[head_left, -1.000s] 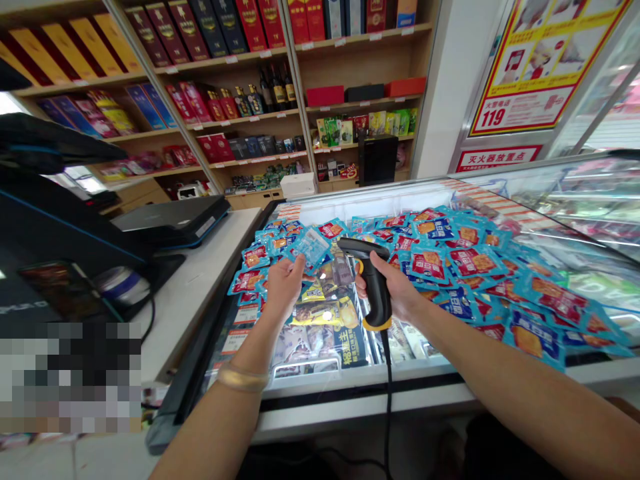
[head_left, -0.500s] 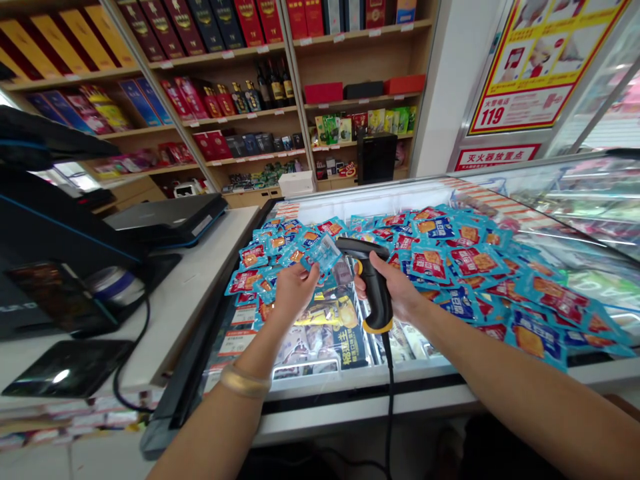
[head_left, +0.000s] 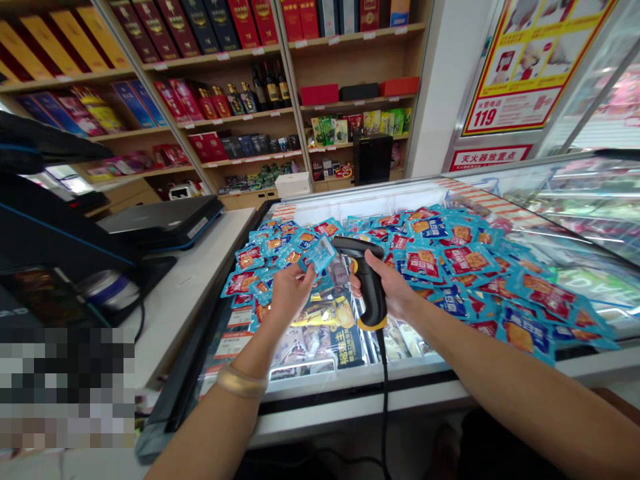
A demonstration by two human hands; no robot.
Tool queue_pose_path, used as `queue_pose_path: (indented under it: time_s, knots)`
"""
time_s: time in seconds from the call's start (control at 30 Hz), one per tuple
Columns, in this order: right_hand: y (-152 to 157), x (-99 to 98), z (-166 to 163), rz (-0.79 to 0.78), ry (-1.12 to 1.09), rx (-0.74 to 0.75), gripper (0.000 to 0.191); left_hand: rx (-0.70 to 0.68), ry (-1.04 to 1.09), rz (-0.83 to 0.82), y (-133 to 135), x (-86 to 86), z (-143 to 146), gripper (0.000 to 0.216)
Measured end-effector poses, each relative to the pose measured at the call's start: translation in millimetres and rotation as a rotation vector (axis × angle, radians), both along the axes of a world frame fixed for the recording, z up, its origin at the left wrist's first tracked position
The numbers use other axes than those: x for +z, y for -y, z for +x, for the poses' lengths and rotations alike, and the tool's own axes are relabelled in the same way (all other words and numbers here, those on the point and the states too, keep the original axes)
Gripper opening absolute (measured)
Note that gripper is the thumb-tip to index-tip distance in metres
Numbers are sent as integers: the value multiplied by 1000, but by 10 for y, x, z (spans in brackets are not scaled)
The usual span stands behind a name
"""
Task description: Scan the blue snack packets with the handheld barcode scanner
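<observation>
My left hand (head_left: 289, 293) pinches a small blue snack packet (head_left: 320, 254) and holds it up, tilted, just left of the scanner's head. My right hand (head_left: 387, 288) is wrapped around the handle of a black barcode scanner (head_left: 365, 275) with a yellow base, its cable hanging down toward the floor. Both hands hover over the glass lid of a chest freezer (head_left: 350, 380). A gold bangle sits on my left wrist. A big heap of blue and red snack packets (head_left: 465, 267) lies on the freezer lid behind and to the right of my hands.
A white counter (head_left: 200, 280) runs along the left with a black register terminal (head_left: 45, 233), a flat black device (head_left: 160, 223) and cables. Wooden shelves (head_left: 260, 113) of boxed goods and bottles fill the back wall. A second glass freezer (head_left: 585, 200) stands at the right.
My left hand has brought the blue packet closer to the scanner's head and tilted it. My right hand and the scanner stay nearly in place. My view has shifted slightly.
</observation>
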State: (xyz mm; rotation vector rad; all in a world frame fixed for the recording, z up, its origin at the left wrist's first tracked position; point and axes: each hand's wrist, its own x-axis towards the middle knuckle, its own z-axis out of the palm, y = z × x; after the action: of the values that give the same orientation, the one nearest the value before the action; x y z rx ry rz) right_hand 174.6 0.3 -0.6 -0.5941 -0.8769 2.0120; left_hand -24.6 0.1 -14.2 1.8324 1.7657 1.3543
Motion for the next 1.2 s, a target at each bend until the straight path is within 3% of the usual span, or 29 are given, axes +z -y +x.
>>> queue_pose_path:
  time_s: [0.17,0.33,0.47,0.67,0.8,0.97,1.1,1.2]
  knots:
    - [-14,238,144,29,-62,-83,44,-17,-200,100,-42,156,116,31]
    - [-6,443,670,113,-71,-231,41,-194,-401,242,-157,288,586,26]
    - [17,422,1183,96,-17,-390,42,-356,-504,306,-250,291,1143,34]
    - [76,266,1603,45,23,-490,40,-530,-729,134,-286,234,1714,46]
    - [80,195,1637,43,38,-496,41,-568,-769,-10,-230,244,1750,54]
    - [70,192,1573,-5,28,-475,40,-549,-747,-62,-136,298,1654,60]
    - [81,239,1498,-15,24,-478,40,-477,-671,14,-114,282,1454,62]
    - [78,286,1389,20,28,-457,40,-385,-599,96,-139,263,1128,56]
